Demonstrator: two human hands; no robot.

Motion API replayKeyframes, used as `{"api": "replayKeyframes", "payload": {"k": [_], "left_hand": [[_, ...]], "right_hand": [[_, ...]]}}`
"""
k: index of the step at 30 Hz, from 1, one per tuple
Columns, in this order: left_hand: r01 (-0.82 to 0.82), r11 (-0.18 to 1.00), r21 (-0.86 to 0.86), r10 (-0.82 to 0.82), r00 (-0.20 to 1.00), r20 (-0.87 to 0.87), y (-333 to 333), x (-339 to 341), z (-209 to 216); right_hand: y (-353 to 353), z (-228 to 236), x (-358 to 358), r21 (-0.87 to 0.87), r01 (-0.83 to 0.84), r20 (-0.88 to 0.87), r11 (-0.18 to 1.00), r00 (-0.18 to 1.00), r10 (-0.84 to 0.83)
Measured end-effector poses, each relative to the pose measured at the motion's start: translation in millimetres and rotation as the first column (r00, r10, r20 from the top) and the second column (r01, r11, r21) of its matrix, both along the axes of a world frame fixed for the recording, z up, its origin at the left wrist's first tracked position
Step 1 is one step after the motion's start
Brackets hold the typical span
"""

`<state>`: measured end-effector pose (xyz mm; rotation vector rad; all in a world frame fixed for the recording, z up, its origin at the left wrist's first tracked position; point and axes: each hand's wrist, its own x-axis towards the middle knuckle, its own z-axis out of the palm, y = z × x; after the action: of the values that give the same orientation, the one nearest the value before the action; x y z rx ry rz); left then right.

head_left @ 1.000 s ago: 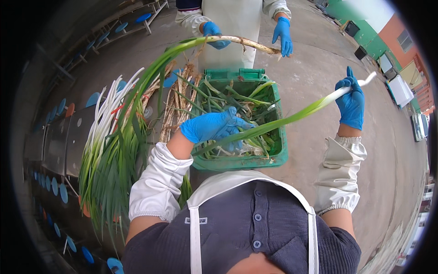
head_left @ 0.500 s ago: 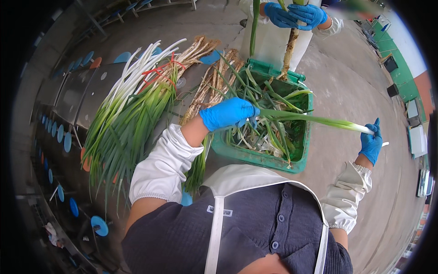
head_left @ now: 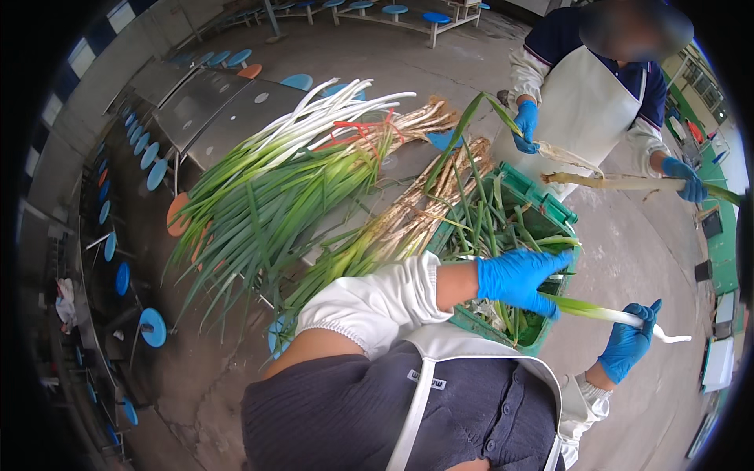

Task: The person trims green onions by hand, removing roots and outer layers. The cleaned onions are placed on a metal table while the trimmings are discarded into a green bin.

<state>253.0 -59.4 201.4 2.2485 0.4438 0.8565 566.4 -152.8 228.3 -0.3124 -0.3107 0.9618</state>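
A peeled green onion [head_left: 593, 310] with a white lower stem crosses in front of me at the right. My right hand [head_left: 631, 341], in a blue glove, is closed around its white stem, and the root end sticks out past the fingers. At its green end is my left hand [head_left: 518, 286], also blue-gloved, with thumb and forefinger spread apart. That hand is over a green plastic bin [head_left: 537, 336] holding stripped leaves and peelings [head_left: 510, 224]. Part of the bin is hidden behind my left hand and arm.
Left of the bin, a large bundle of green onions [head_left: 290, 184] with red ties and a loose unpeeled pile [head_left: 400, 220] lie on a metal table [head_left: 208, 102]. Round blue stools [head_left: 153, 326] line the left. Opposite stands a co-worker in a white apron [head_left: 585, 102], holding an unpeeled green onion [head_left: 628, 182].
My view has turned, so the bin appears lower and further right. My left hand's fingers have spread from their grip on the leaves. The co-worker's hands have moved apart.
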Motion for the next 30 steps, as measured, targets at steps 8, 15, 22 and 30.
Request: {"api": "replayKeyframes", "payload": {"k": [8, 15, 22, 30], "left_hand": [[-0.136, 0.986, -0.093, 0.052, 0.793, -0.607, -23.5, -130.9, 2.8], [-0.671, 0.521, 0.527, 0.758, 0.079, -0.648, -98.7, -310.7, -3.6], [-0.805, -0.076, 0.588, 0.748, -0.436, -0.501, -101.0, -455.3, 38.3], [-0.970, 0.119, 0.214, 0.991, 0.129, 0.034, -56.3, -339.5, 39.7]], "right_hand": [[10.1, -51.8, -12.8, -0.250, -0.417, -0.297, 0.874, 0.892, 0.341], [3.8, -130.7, -114.7, -0.729, -0.588, -0.237, 0.351, 0.698, 0.676], [180.4, -9.9, -286.3, -0.388, -0.837, 0.111, 0.385, 0.373, 0.921], [164.0, -33.2, -317.7, -0.693, -0.689, 0.446, 0.213, -0.178, 0.877]]}}
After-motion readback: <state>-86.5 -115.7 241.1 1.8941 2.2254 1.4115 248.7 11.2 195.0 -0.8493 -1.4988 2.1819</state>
